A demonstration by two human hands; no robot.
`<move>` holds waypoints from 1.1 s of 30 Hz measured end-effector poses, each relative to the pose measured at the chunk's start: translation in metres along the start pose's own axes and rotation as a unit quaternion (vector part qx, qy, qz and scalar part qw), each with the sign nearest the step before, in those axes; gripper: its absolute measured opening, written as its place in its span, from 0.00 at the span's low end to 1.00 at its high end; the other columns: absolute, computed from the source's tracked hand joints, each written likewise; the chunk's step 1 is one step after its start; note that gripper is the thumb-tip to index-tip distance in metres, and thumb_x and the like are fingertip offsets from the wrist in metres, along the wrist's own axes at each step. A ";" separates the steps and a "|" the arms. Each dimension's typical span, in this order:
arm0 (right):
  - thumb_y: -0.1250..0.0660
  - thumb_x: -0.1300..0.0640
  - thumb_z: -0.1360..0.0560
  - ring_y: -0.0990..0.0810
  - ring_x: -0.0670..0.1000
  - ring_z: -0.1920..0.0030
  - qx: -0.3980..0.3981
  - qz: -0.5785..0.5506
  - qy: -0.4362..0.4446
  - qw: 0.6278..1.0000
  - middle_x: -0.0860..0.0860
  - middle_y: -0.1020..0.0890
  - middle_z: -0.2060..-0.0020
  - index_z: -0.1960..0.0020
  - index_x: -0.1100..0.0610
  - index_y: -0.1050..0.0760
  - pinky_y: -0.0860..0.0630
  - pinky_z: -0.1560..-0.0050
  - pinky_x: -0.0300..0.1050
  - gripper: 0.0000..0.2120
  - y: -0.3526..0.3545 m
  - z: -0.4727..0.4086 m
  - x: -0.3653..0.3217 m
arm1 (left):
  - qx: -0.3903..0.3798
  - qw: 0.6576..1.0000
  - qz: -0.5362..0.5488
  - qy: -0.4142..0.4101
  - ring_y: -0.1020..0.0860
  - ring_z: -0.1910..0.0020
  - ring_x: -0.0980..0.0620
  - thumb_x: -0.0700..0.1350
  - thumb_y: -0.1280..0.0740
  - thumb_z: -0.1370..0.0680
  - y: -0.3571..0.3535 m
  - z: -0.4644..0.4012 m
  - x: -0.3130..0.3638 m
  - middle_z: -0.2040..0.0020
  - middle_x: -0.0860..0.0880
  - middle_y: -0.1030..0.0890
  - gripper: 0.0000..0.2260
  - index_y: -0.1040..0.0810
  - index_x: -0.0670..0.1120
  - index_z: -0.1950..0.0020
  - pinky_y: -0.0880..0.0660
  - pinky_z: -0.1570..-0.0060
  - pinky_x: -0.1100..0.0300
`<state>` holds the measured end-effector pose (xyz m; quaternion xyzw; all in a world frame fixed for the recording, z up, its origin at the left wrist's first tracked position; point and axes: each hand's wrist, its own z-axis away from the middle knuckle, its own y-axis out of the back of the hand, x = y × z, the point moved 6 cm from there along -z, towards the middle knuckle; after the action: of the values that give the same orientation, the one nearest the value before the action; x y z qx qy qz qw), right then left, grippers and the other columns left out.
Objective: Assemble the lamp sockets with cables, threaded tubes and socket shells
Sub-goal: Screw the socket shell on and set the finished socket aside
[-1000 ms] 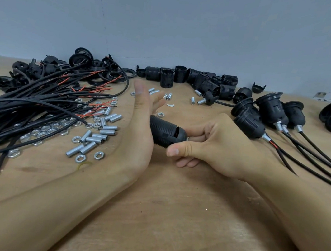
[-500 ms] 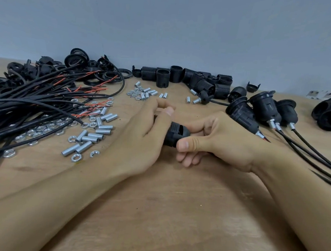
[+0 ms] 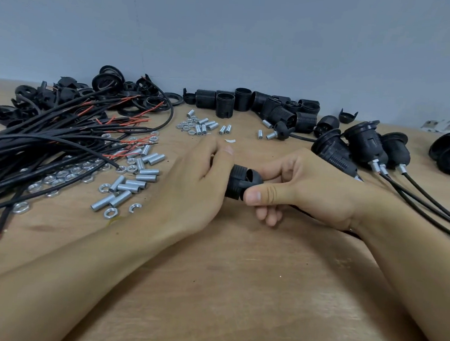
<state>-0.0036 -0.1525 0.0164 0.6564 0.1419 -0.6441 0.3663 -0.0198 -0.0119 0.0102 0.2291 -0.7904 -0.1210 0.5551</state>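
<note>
The socket shell (image 3: 240,181) lay on its side between the two hands, just above the bench (image 3: 248,294), its long axis running left to right. The left hand (image 3: 198,184) wrapped its curled fingers over the threaded barrel end, so most of that end was hidden inside the grip. The right hand (image 3: 301,189) pinched the domed cap end, thumb pressed across the near side and fingers curled behind. Both grips were closed on the same piece and stood equally near to it; the seam where cap met barrel sat in the gap between them. The coming move probably turned on that shared axis: one grip twisting against the other about the left-right line, to seat or tighten the two halves.

The shell was matte black plastic, ribbed with fine threads round the barrel and smooth on the rounded cap. A thin black cable seemed to run out under the right hand, though it was mostly hidden.

Left of the left grip lay short bright threaded tubes (image 3: 133,182) and hex nuts, and beyond them a bundle of black cables (image 3: 44,141) with red cores. Right of the right grip lay finished sockets (image 3: 362,147) with their cables trailing. Beyond both grips loose shells (image 3: 251,104) stood by the wall.
</note>
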 end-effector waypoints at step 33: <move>0.29 0.54 0.32 0.22 0.46 0.72 -0.043 -0.056 -0.001 0.998 0.53 0.19 0.69 0.51 0.57 0.19 0.25 0.70 0.35 0.11 -0.002 -0.003 0.003 | 0.077 0.987 -0.089 -0.106 0.26 0.63 0.58 0.72 0.59 0.25 -0.002 0.004 0.018 0.67 0.57 0.24 0.26 0.32 0.54 0.57 0.35 0.65 0.57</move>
<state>-0.0021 -0.1499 0.0132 0.6305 0.2052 -0.6575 0.3578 -0.0284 -0.0226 0.0223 0.3269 -0.8280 -0.1321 0.4360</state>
